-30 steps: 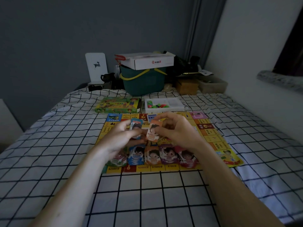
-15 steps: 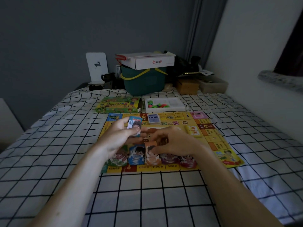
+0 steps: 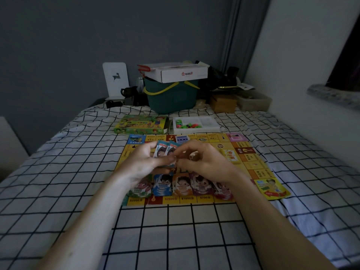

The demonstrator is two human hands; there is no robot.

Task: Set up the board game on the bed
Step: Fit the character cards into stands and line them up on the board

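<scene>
Since half a second ago the right hand (image 3: 202, 162) has lifted off the row of cards on the board and come back up to meet the left hand (image 3: 144, 162) over the middle of the game board (image 3: 251, 168). An orange card that it was lowering then now lies in the row below.

Left hand: fingers curled round a small fan of character cards (image 3: 165, 151), thumb on their faces, blue tops poking up above the fingers. Right hand: fingers bent, its thumb and forefinger pinching the near edge of those same cards, just where the left thumb sits. Something small and brownish shows in its curled fingers; I cannot tell what it is. Both forearms reach out from the near edge of the bed (image 3: 58, 172), angled in toward each other, wrists raised above the board.

Directly beneath the hands, on the board's near side, a row of laid-out cards (image 3: 181, 185) lies flat, side by side. Beyond the hands, past the board's far edge, a green game box (image 3: 141, 124) lies to the left and a white tray of coloured pieces (image 3: 196, 124) to the right. Farther back stands a teal bucket (image 3: 171, 98) with a white carton (image 3: 175, 72) on top.
</scene>
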